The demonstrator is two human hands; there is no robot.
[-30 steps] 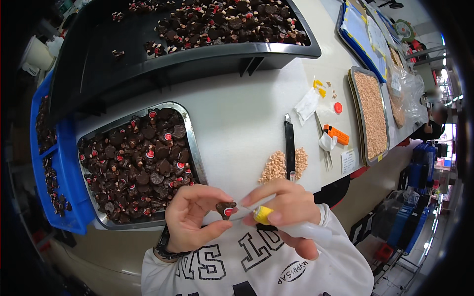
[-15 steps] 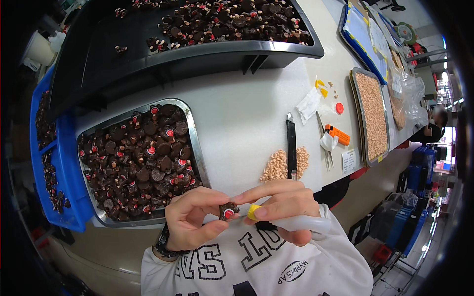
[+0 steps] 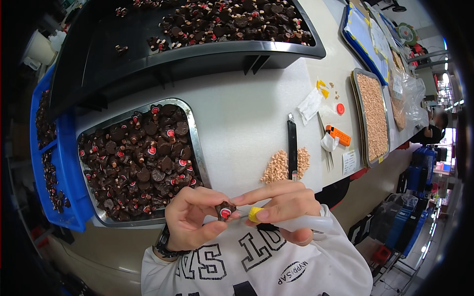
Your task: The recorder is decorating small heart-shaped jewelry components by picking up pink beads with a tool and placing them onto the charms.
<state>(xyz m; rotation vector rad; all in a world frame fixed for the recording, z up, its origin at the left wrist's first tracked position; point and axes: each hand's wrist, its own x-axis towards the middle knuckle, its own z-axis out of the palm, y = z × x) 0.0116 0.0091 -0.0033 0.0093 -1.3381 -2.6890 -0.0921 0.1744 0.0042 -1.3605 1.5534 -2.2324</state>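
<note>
Between the thumb and fingers of my left hand (image 3: 190,214) is a small dark brown figure piece (image 3: 225,212) with a red, white-rimmed spot facing up. My right hand (image 3: 291,203) is closed around a translucent squeeze bottle (image 3: 310,224) with a yellow nozzle base (image 3: 255,214). Its thin tip points left at the figure piece; whether they touch I cannot tell. The right index fingertip rests at the piece's upper edge. Just beyond my hands, small beige pieces (image 3: 274,167) lie heaped on both sides of a black utility knife (image 3: 292,148).
A metal tray (image 3: 196,153) of similar brown pieces stands at left, beside a blue bin (image 3: 74,197). A large black tray (image 3: 197,56) spans the back. At right are an orange tool (image 3: 337,135), tweezers (image 3: 326,148), a red cap (image 3: 340,109) and a tray of beige pieces (image 3: 371,113).
The figure piece has turned slightly in my left fingers, and its red spot shows more squarely. The bottle in my right hand has shifted very little.
</note>
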